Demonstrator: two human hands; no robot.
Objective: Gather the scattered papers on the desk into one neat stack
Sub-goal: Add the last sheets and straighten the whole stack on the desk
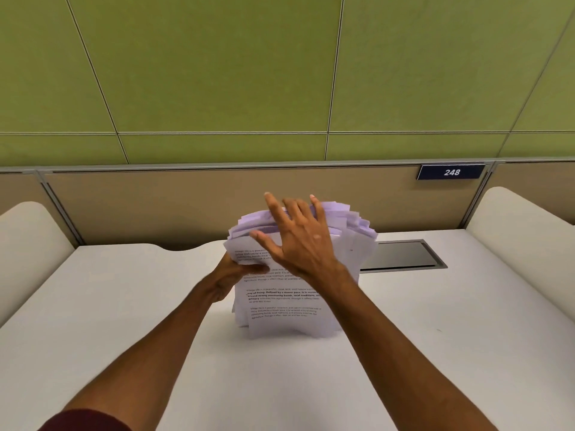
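At the middle of the white worktop (124, 306), your untidy bundle of white printed paper sheets (280, 306) stands roughly upright on its lower edges, with the upper edges fanned and uneven. Your left hand (236, 272) grips the bundle's left edge, thumb curled over the front sheet. Your right hand (298, 241) lies against the bundle's top, its fingers (275, 206) straight and spread, holding nothing. Just behind, to the right, a grey recessed metal flap (401, 255) sits in the worktop. Beyond it, a dark blue plate reading 248 (451, 172) hangs on the tan partition (186, 200)
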